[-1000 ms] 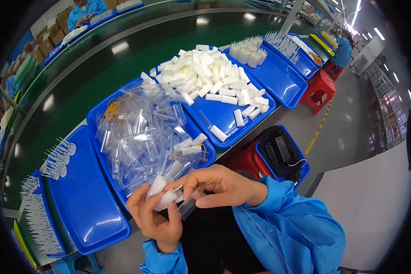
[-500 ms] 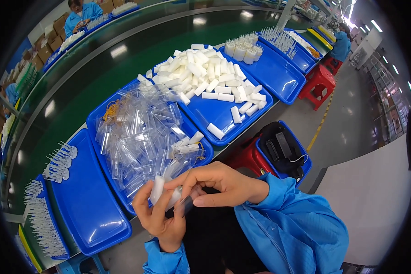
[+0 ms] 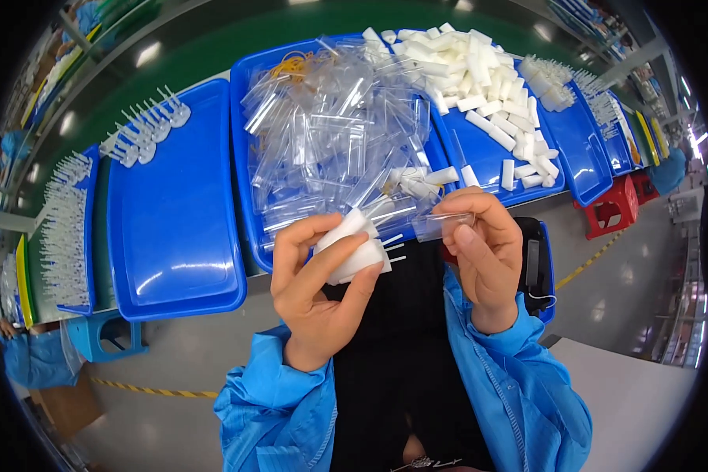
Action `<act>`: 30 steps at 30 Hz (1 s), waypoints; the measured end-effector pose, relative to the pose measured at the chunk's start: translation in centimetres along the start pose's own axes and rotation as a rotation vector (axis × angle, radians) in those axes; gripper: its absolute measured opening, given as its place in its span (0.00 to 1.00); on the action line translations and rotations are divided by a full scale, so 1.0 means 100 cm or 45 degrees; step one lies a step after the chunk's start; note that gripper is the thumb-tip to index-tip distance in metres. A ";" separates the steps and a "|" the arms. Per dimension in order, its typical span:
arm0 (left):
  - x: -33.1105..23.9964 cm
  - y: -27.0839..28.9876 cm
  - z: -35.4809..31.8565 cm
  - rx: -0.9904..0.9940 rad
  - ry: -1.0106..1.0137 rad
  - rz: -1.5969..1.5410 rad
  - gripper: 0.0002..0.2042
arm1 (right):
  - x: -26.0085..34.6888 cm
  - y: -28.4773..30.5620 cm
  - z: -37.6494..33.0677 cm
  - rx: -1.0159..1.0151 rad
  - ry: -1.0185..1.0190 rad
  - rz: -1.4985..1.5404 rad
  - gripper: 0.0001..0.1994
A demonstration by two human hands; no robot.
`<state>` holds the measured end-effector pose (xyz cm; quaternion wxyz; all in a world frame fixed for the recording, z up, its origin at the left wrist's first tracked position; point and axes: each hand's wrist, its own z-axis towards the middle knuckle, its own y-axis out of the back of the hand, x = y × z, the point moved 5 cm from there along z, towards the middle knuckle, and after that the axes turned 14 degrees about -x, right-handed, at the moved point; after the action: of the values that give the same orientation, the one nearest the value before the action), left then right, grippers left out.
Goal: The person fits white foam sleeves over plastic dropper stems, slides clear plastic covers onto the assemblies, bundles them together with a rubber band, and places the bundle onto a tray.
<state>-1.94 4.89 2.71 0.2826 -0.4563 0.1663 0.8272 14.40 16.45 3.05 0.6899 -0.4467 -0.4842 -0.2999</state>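
My left hand point(image 3: 322, 287) is closed around a small bunch of white foam pieces point(image 3: 351, 250), with thin white sticks poking out toward the right. Pinched between the thumb and fingers of my right hand point(image 3: 488, 256) is a clear plastic sleeve point(image 3: 440, 226), held apart from the bunch. Just beyond both hands lies a heap of similar clear sleeves point(image 3: 330, 134) in a blue tray point(image 3: 242, 141). A few white pieces and a yellow band lie at that tray's near right corner.
To the right, a blue tray point(image 3: 488, 169) bears a pile of white foam pieces point(image 3: 495, 94). On the left, a blue tray point(image 3: 173, 236) carries several white stick-topped pieces point(image 3: 148, 130) at its far end. Red stools point(image 3: 610, 206) and a blue stool point(image 3: 106, 338) stand nearby.
My hands have moved apart; the right now holds a clear sleeve away from the white bunch in my left. The view has swung left, so the trays appear shifted rightward.
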 end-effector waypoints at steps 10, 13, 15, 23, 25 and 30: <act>0.008 0.004 0.000 0.016 0.026 0.023 0.16 | -0.009 -0.004 0.006 -0.118 -0.001 -0.075 0.13; 0.009 0.002 0.001 0.027 0.036 0.007 0.16 | -0.012 -0.004 0.005 -0.105 -0.004 -0.088 0.13; 0.009 0.001 0.002 0.021 0.042 0.000 0.16 | -0.011 -0.005 0.005 -0.113 -0.004 -0.084 0.12; 0.013 0.006 0.000 0.009 0.055 0.025 0.16 | -0.016 -0.004 0.007 -0.177 -0.039 -0.018 0.12; 0.012 0.003 0.001 0.030 0.033 0.024 0.17 | -0.015 -0.008 0.004 -0.120 -0.030 -0.052 0.12; 0.013 0.003 0.001 0.027 0.041 0.035 0.17 | -0.016 -0.015 -0.001 -0.114 -0.046 -0.086 0.12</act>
<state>-2.74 5.16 1.63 0.2732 -0.4643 0.1858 0.8217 12.62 15.66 2.02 0.6500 -0.4658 -0.4974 -0.3363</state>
